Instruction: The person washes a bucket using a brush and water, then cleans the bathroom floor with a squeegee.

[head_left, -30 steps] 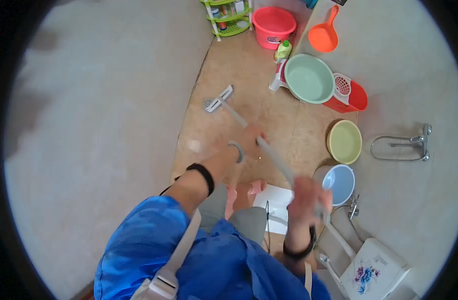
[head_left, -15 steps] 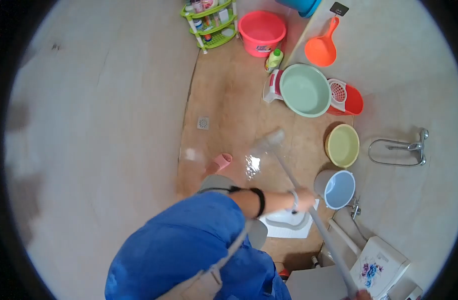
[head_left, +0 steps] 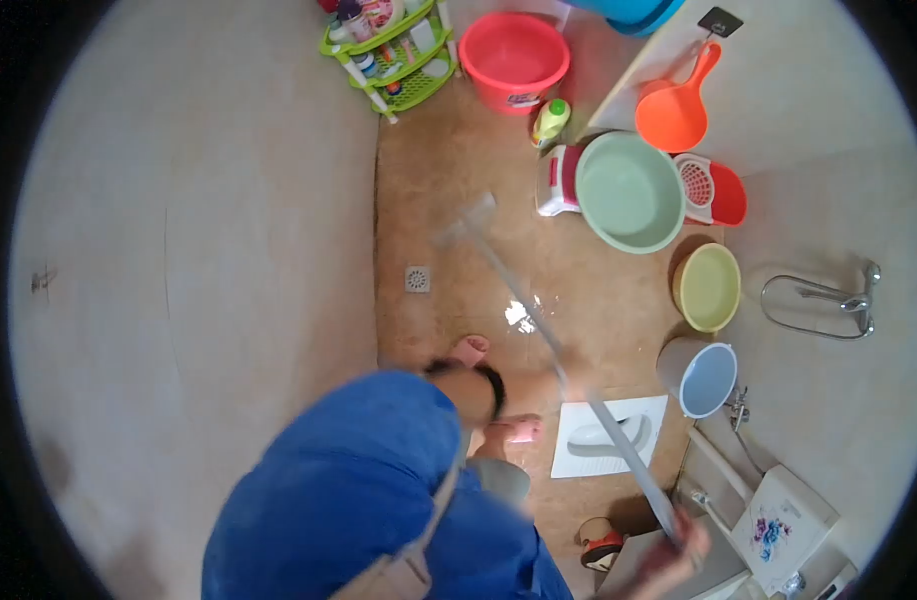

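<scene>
A long grey pole (head_left: 615,434) slants across the view, with a blurred pale squeegee-like head (head_left: 468,220) on the floor near the round-holed drain (head_left: 418,279). My left hand (head_left: 576,379), smeared by motion, is closed round the pole's middle part. Near the pole's upper end, at the lower right, my right hand (head_left: 682,552) grips it. Wet, shiny patches (head_left: 520,316) lie on the tan floor beside the pole. The pole passes over the edge of a white squat toilet (head_left: 567,462).
Along the right wall stand a green basin (head_left: 631,192), a red mop bucket (head_left: 729,195), a yellow basin (head_left: 709,287) and a blue bucket (head_left: 708,381). A pink tub (head_left: 515,62) and green shelf (head_left: 419,92) are at the top. Pink slippers (head_left: 470,349) are below the drain.
The pole's head has moved left and up across the floor, towards the drain. My left hand has shifted slightly left and up. More of my right hand shows on the pole's end.
</scene>
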`<state>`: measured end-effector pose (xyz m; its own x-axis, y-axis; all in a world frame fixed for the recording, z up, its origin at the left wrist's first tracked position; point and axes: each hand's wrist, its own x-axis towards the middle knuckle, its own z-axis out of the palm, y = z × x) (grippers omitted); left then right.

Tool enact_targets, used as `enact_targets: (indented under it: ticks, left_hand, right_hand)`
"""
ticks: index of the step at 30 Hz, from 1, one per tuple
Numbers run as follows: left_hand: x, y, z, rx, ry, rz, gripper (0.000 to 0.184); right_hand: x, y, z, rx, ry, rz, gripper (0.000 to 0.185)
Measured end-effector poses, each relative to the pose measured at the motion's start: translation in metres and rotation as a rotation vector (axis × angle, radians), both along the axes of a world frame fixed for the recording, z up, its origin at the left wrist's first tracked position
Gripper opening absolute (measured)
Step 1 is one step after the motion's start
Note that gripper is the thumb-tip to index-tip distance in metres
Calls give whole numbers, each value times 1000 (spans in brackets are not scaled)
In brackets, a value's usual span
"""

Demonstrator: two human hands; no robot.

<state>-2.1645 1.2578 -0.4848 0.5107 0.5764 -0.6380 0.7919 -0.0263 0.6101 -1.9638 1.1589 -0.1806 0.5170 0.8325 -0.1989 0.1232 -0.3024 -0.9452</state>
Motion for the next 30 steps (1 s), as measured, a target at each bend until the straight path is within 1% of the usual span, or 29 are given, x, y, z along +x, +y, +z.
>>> enact_targets:
  ticks: [1, 2, 3, 4, 5, 6, 8, 9, 10, 11, 12, 13, 14, 15, 16, 17, 18, 19, 20, 21, 22, 23, 24, 25, 26, 27, 29, 30]
  left_hand:
    - [49, -8, 46, -27, -182, -62, 19]
    - [70, -12, 112, 55, -219, -194, 19]
    - [101, -28, 124, 290, -421, -272, 15]
    - [125, -36, 136, 267, -493, -272, 15]
    - [141, -40, 146, 241, -559, -273, 14]
    - [153, -41, 154, 239, -570, -287, 14]
    - [166, -42, 164, 208, -625, -237, 14]
    - [163, -44, 175, 253, -594, -223, 15]
    - [150, -45, 189, 288, -558, -216, 15]
    - [127, -43, 194, 300, -504, -249, 13]
    - [108, -45, 179, 295, -388, -194, 12]
    - [78, -40, 168, 272, -286, -152, 12]
    - [40, -32, 144, 289, -239, -190, 14]
    - [-10, -19, 154, 218, -171, -82, 15]
    - [-40, -38, 67, 298, -69, -53, 16]
    - [-75, -16, 115, 96, 150, -85, 18]
    - [-104, -25, 67, 194, 284, -224, 18]
    - [-101, -34, 45, 189, 285, -230, 18]
    - [-94, -44, 31, 76, 268, -178, 19]
    - [-83, -47, 24, -28, 246, -133, 20]
    - [-31, -59, 51, 241, 97, -184, 18]
    - [33, -81, 50, 156, 13, -114, 12]
    - [96, -98, 59, 230, -148, -224, 15]
    - [157, -113, 89, 166, -105, -256, 15]
    - [204, -131, 111, 204, -311, -234, 14]
    - [233, -135, 137, 296, -371, -326, 13]
    - [270, -133, 171, 254, -525, -337, 14]
    - [275, -137, 181, 287, -521, -315, 14]
  right_hand:
    - [58, -28, 32, -3, -153, -180, 36]
    - [22, -16, 105, -117, -769, -84, 10]
    - [41, -31, 133, 191, -252, -237, 5]
    - [35, -31, 149, 197, -265, -245, 5]
    - [24, -27, 162, 268, -253, -194, 5]
    - [11, -23, 174, 335, -243, -148, 4]
    - [-7, -19, 187, 461, -216, -60, 4]
    - [-6, -27, 192, 512, -205, -19, 4]
    - [25, -42, 196, 475, -239, 2, 5]
    - [18, -34, 189, 501, -192, -152, 10]
    - [24, -31, 173, 384, -370, -334, 14]
    - [69, -56, 141, 164, -269, -191, 34]
    - [82, -63, 94, 124, -115, -39, 34]
    - [58, -51, 48, 153, 110, 101, 31]
    - [29, -47, 3, 144, 262, 47, 26]
    - [0, -44, -36, 168, 306, 147, 23]
    - [-33, -46, -64, 145, 347, 159, 22]
    - [-47, -53, -78, 117, 380, 175, 22]
    - [-28, -68, -73, 111, 374, 167, 22]
    - [3, -85, -62, -5, 217, 88, 21]
    - [35, -105, -45, -124, 58, 4, 20]
    - [76, -118, -12, 35, 109, -19, 20]
    - [117, -136, 27, 34, -28, -65, 21]
    - [150, -152, 71, 46, -119, -55, 23]
    - [181, -178, 103, 130, -76, -281, 24]
    - [141, -149, 146, 312, -257, -181, 16]
    - [125, -143, 183, 336, -300, -116, 14]
    - [107, -132, 192, 356, -432, -17, 14]
